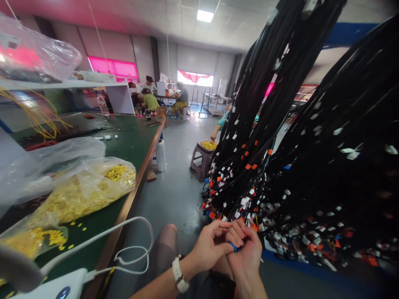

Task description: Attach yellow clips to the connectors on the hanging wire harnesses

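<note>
My left hand (213, 245), with a white watch on its wrist, is closed with thumb and fingers pinched together. It meets my right hand (246, 251), whose fingers are curled up against the left ones. A small blue part (233, 246) shows at my left thumb tip, between the two hands; its exact kind is hidden. What my right fingers hold is covered. Right behind the hands hang thick bundles of black wire harnesses (264, 95), their lower ends crowded with white, orange and blue connectors and tags.
On the left, a green-topped table (137, 143) carries a clear bag of small yellow pieces (84, 195), a power bank (52, 286) and a looping white cable (137, 220). A stool (204, 155) with yellow pieces stands ahead, a co-worker's hand (213, 136) above it. People sit farther back.
</note>
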The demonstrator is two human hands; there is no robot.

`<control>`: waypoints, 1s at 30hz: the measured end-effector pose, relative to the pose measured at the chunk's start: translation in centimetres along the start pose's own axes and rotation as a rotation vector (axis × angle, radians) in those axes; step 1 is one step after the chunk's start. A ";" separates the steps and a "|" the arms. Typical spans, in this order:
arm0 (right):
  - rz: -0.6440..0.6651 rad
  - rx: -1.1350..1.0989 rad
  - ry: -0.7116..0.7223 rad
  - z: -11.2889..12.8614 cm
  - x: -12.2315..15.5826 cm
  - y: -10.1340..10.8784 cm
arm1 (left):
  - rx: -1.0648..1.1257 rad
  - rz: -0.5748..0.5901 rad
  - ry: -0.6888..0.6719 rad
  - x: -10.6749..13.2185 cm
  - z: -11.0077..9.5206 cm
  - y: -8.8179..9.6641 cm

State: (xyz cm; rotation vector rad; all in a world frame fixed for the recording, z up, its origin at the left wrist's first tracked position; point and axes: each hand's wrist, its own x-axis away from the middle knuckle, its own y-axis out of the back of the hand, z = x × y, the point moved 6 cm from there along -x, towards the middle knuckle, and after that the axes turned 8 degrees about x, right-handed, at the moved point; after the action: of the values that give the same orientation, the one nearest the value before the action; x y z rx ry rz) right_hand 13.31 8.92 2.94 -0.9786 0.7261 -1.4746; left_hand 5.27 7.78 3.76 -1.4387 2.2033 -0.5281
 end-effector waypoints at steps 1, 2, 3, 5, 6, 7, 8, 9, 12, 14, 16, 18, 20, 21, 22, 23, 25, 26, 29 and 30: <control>-0.007 -0.011 -0.007 0.0 0.0 0.1 | 0.009 0.030 0.021 -0.1 0.0 -0.1; -0.008 -0.020 -0.011 -0.1 -0.1 0.2 | 0.017 0.064 0.040 -0.1 -0.1 -0.1; -0.002 -0.024 -0.014 -0.1 -0.1 0.2 | 0.020 0.090 0.052 -0.1 -0.2 -0.2; 0.024 -0.022 -0.012 -0.2 -0.2 0.2 | 0.014 0.111 0.058 -0.2 -0.5 -0.1; 0.039 -0.019 -0.010 -0.2 -0.3 0.2 | 0.009 0.112 0.057 -0.2 -0.6 0.0; 0.050 -0.018 -0.009 -0.2 -0.4 0.2 | 0.006 0.113 0.055 -0.2 -0.7 0.0; 0.058 -0.018 -0.009 -0.2 -0.4 0.2 | 0.005 0.116 0.054 -0.2 -0.7 0.0; 0.064 -0.020 -0.010 -0.2 -0.5 0.2 | 0.005 0.122 0.053 -0.2 -0.7 0.0; 0.070 -0.019 -0.017 -0.2 -0.6 0.4 | 0.013 0.125 0.060 -0.2 -0.6 0.0; 0.062 -0.021 -0.031 -0.2 -0.6 0.5 | 0.027 0.110 0.070 -0.1 -0.5 0.0; 0.049 -0.033 -0.041 -0.3 -0.6 0.5 | 0.047 0.080 0.077 -0.1 -0.4 0.2; 0.033 -0.044 -0.047 -0.4 -0.7 0.6 | 0.072 0.050 0.090 -0.2 -0.2 0.4; 0.017 -0.051 -0.042 -0.5 -0.8 0.7 | 0.097 0.023 0.104 -0.2 0.1 0.6; 0.010 -0.056 -0.039 -0.5 -0.8 0.7 | 0.109 0.009 0.110 -0.2 0.2 0.6; 0.003 -0.061 -0.035 -0.5 -0.8 0.6 | 0.120 -0.007 0.114 -0.2 0.2 0.7; -0.003 -0.068 -0.032 -0.6 -0.8 0.6 | 0.126 -0.019 0.115 -0.2 0.3 0.7; -0.014 -0.078 -0.030 -0.6 -0.7 0.5 | 0.133 -0.036 0.107 -0.1 0.3 0.7; -0.019 -0.082 -0.028 -0.5 -0.6 0.5 | 0.131 -0.043 0.102 -0.1 0.3 0.6; -0.019 -0.087 -0.021 -0.4 -0.6 0.5 | 0.106 -0.055 0.092 -0.1 0.5 0.6; -0.012 -0.082 -0.022 -0.3 -0.6 0.6 | 0.094 -0.053 0.098 -0.1 0.6 0.7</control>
State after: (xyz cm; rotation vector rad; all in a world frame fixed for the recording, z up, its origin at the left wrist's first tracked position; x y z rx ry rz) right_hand 13.28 9.42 2.17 -1.0617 0.7714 -1.4516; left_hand 5.16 8.09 2.88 -1.4537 2.1886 -0.7241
